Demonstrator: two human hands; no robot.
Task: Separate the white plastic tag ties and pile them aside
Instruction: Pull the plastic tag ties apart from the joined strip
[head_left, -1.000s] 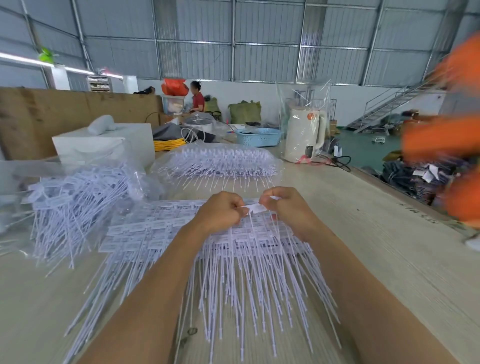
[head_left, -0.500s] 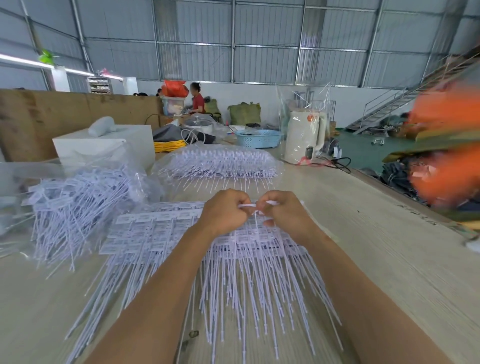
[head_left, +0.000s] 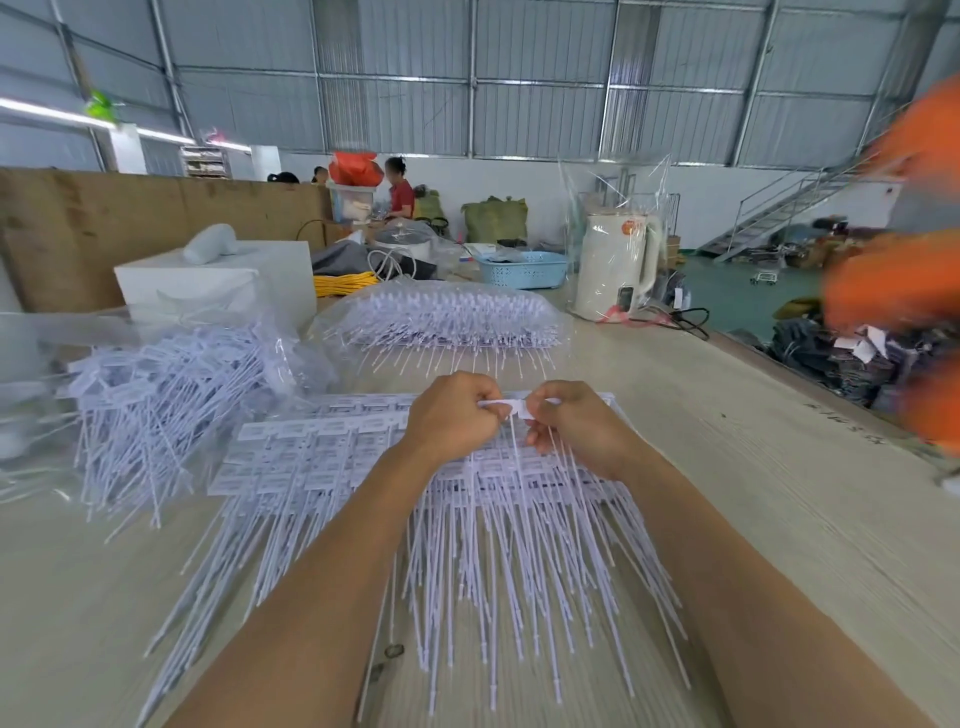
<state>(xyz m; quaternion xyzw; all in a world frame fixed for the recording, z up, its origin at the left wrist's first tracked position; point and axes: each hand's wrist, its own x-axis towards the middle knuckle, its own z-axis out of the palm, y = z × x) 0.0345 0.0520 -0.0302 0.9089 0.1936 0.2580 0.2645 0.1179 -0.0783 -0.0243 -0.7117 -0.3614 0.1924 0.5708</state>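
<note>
Both hands meet above a stack of white tag ties (head_left: 467, 519) on the table (head_left: 753, 467). The left hand (head_left: 451, 415) and right hand (head_left: 576, 423) each pinch an end of one tie's head (head_left: 514, 408), held crosswise between them; its tail hangs toward the viewer.

the table (head_left: 779, 493) is pale wood-grain, with faint dark writing near its right edge; a wide spread of white tag ties (head_left: 322, 467) lies flat at its middle, tails toward the viewer; a loose pile of ties in clear plastic (head_left: 156, 395) lies to the left; a bagged bundle (head_left: 447, 322) lies behind; farther back stand a white box (head_left: 218, 280), a blue basket (head_left: 524, 267) and a wrapped white kettle (head_left: 618, 270).
</note>
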